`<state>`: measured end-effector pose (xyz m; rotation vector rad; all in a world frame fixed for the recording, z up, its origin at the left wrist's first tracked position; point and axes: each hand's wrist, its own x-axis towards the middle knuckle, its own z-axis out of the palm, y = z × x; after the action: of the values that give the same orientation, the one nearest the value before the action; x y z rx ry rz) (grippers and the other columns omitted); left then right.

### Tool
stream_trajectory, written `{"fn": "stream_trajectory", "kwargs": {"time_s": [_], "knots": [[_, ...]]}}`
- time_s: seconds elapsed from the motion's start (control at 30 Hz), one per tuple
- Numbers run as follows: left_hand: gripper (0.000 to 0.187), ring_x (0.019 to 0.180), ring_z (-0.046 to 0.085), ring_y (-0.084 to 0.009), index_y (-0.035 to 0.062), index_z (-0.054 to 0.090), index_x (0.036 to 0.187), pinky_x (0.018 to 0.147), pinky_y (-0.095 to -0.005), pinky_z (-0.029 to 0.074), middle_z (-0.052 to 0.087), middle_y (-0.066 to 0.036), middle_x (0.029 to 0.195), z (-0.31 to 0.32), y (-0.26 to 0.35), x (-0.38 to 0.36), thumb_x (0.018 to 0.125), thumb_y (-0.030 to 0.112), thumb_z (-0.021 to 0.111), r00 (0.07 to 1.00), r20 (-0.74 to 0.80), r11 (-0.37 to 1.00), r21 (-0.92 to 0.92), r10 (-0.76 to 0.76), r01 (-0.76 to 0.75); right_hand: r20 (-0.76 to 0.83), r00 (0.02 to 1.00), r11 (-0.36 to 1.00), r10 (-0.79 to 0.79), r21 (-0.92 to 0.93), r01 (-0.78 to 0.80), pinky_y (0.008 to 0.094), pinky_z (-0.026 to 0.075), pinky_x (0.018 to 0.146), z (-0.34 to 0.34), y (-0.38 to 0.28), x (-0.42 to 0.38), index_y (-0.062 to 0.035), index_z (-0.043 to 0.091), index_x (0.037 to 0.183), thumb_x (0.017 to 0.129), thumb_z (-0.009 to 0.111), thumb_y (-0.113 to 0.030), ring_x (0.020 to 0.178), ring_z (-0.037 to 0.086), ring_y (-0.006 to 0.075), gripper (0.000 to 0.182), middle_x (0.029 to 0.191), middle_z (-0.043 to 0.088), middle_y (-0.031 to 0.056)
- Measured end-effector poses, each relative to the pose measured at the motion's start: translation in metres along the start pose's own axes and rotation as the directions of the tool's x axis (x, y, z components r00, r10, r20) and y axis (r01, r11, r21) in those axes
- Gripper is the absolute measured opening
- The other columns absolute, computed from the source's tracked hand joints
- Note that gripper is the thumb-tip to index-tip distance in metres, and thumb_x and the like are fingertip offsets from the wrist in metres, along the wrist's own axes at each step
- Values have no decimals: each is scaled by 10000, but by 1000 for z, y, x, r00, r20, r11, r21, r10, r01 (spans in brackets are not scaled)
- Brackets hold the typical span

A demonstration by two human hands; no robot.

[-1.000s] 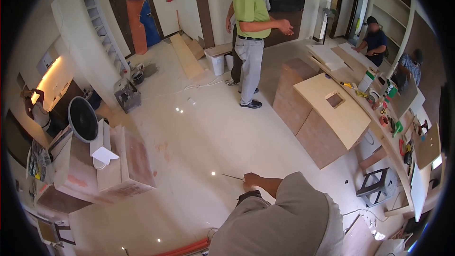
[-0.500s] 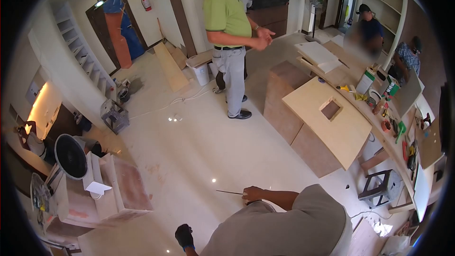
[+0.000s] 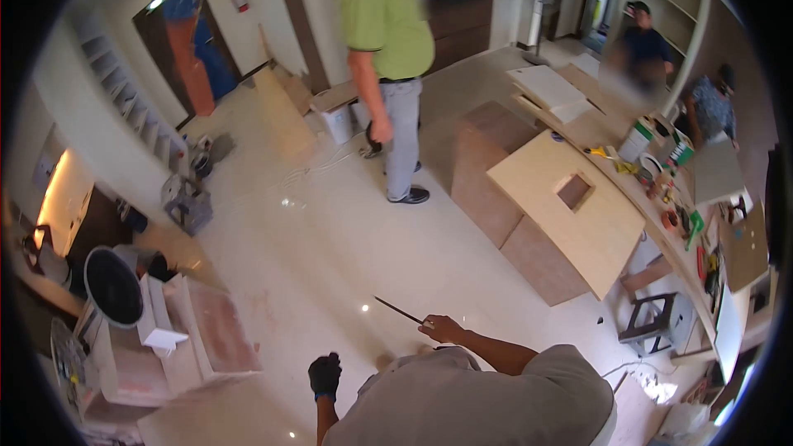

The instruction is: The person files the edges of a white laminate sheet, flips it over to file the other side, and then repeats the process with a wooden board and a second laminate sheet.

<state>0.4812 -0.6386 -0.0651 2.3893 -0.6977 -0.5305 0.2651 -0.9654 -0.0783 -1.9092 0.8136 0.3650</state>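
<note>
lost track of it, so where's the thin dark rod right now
In the head view, the thin dark rod is in the right hand, below the picture's middle, up and to the right of the gloved left hand.

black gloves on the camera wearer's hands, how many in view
1: the black glove, blue at the wrist, on the left hand. The right hand, gripping a thin dark stick, is bare. Both hands show, so none seems hidden.
</note>
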Motion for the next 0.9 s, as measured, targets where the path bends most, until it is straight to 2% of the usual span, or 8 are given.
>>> {"fn": "stream_trajectory", "kwargs": {"time_s": [0.07, 0.13, 0.27, 0.53, 0.6, 0.73, 0.87, 0.9], "knots": [[290, 684, 687, -182, 11, 716, 1008, 645, -324, 556, 726, -108, 780, 4, -10, 26, 948, 282, 631, 958, 35, 940, 187, 285, -286, 134, 991, 998, 26, 49, -33, 444, 503, 970, 1, -33, 12, -65, 635, 1239, 974, 550, -500, 1129, 639, 367, 516, 1177, 690, 179], [288, 854, 687, -207, 11, 677, 1120, 801, -355, 551, 711, -132, 954, 0, 25, 116, 982, 251, 596, 995, -26, 922, -376, 92, -95, 115, 974, 977, -197, -63, 205, 445, 472, 1012, 0, -64, 16, -84, 621, 1269, 976, 547, -518, 1180, 612, 368, 529, 1209, 663, 219], [340, 1011, 683, -315, -4, 614, 1232, 936, -430, 564, 671, -210, 1135, -9, 82, 27, 1007, 249, 589, 914, 395, -16, -919, -90, 395, 271, 925, 934, -267, -162, 317, 457, 523, 883, -6, -122, -1, -126, 628, 1241, 953, 578, -536, 994, 670, 412, 504, 1048, 691, 237], [240, 804, 703, -228, -1, 649, 1079, 751, -360, 604, 703, -132, 945, 46, 86, -45, 986, 219, 625, 791, 211, -207, -972, -574, 110, 636, 596, 595, -490, -255, 762, 421, 539, 786, 27, -95, 54, -78, 632, 1206, 986, 576, -447, 888, 699, 329, 434, 1006, 699, 203], [274, 730, 682, -199, 11, 661, 1000, 704, -345, 590, 693, -96, 865, 68, 76, -79, 979, 283, 644, 736, 89, -187, -981, -671, -52, 802, 445, 651, -398, -95, 753, 302, 473, 501, 42, -110, 61, -43, 590, 1272, 997, 596, -271, 524, 548, 118, 357, 803, 624, 85], [322, 672, 681, -227, -3, 658, 929, 673, -353, 600, 686, -113, 806, 83, 81, -181, 956, 317, 653, 426, 32, -196, -917, -904, -347, 975, 187, 700, -118, -52, 712, 237, 382, 429, 96, -169, -11, -51, 492, 1431, 999, 568, -219, 489, 449, 47, 470, 723, 522, 21], [288, 744, 698, -275, 32, 646, 971, 718, -420, 612, 690, -136, 840, 120, 68, -261, 956, 319, 642, 299, 113, -305, -603, -947, -737, 897, -407, 16, -171, 416, 909, 387, 545, 817, 184, -199, -54, -46, 457, 1453, 994, 562, -248, 928, 709, 334, 512, 1075, 701, 201], [287, 765, 697, -269, 44, 647, 981, 735, -427, 609, 688, -128, 848, 127, 70, -281, 959, 330, 638, 253, 95, -265, -511, -963, -818, 955, -295, 96, 24, 291, 952, 425, 464, 1004, 201, -214, -80, -43, 464, 1437, 985, 576, -277, 1184, 603, 422, 521, 1252, 638, 254]]}}
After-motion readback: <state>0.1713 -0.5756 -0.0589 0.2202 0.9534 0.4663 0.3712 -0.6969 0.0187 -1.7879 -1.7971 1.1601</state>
